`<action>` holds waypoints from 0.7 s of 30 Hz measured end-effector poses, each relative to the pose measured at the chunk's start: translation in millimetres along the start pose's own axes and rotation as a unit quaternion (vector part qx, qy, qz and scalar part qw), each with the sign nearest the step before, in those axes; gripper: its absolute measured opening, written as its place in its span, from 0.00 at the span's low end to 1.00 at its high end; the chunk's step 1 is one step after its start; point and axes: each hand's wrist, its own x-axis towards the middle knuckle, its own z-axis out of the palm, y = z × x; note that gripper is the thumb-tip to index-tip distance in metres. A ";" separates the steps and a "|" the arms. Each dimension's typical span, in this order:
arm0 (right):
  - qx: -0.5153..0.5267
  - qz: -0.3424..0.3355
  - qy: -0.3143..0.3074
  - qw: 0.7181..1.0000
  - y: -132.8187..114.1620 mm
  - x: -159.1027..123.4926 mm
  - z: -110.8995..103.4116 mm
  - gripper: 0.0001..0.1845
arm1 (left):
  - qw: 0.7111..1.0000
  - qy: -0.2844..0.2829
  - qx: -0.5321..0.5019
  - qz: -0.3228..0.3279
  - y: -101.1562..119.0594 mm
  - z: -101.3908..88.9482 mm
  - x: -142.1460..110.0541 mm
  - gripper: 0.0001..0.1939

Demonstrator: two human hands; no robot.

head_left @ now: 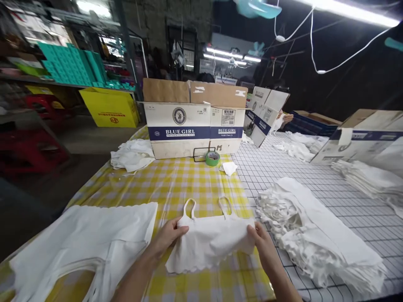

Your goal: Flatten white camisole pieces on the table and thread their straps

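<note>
A white camisole top [215, 239] with two thin straps and a scalloped hem is stretched between my hands, low over the yellow checked tablecloth [163, 191]. My left hand [171, 235] pinches its left side near the strap, thumb on top. At the opposite side edge, my right hand [260, 239] grips the fabric between thumb and fingers. To the left lie flat white garment pieces [85, 235] with scalloped edges and a curved cutout. A long pile of stacked white tops [317, 235] with bunched straps lies on the right.
A "BLUE GIRL" carton [179, 142] stands at the back, with a green tape roll [213, 158] and white scrap [229, 168] before it. A crumpled white cloth heap [132, 155] sits left of it. At right are another carton [362, 142] and a person's hand [287, 118].
</note>
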 end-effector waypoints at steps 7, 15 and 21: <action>0.124 0.001 0.000 0.992 -38.1 35.2 -23.9 0.16 | 0.985 0.035 -0.127 0.115 42.2 3.0 30.4 0.16; 0.055 -0.169 -0.102 0.979 -114.3 2.7 -62.8 0.07 | 0.963 0.012 0.135 0.231 66.9 -18.4 32.2 0.12; -0.166 -0.142 -0.332 0.918 -87.4 -33.0 -30.1 0.10 | 0.853 0.129 0.501 0.070 -12.7 -14.3 6.1 0.23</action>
